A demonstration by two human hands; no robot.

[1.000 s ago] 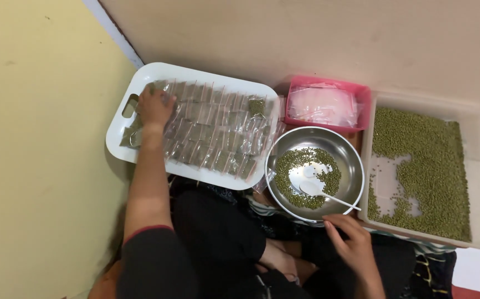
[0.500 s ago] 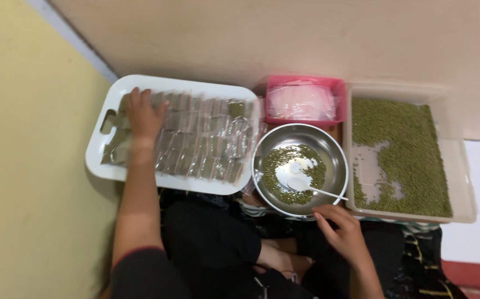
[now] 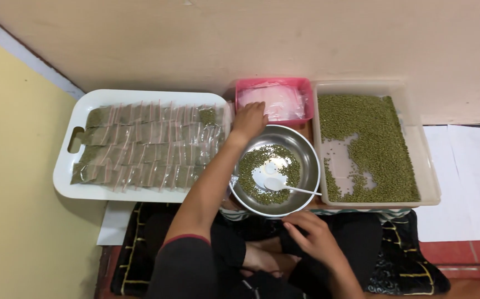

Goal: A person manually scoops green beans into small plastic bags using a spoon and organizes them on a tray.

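Note:
My left hand point(image 3: 249, 120) reaches over to the pink tub point(image 3: 304, 88) and touches the stack of empty clear plastic bags point(image 3: 273, 101) inside it. Below it a round steel bowl point(image 3: 310, 166) holds green mung beans point(image 3: 253, 163) and a white spoon point(image 3: 284, 186). My right hand point(image 3: 313, 236) hovers low at the bowl's near rim with its fingers loosely curled and nothing in it. To the left, a white tray point(image 3: 65, 177) carries rows of filled, sealed bean packets point(image 3: 145, 147).
A clear rectangular tub point(image 3: 429, 182) at the right holds a thick layer of mung beans point(image 3: 381, 141) with a bare patch. White paper sheets point(image 3: 472, 177) lie at the far right. A beige wall runs along the back, and yellow floor lies left.
My left hand has left the packets on the white tray and swung right to the pink tub. My right hand stays near the bowl's edge. The view has shifted rightward.

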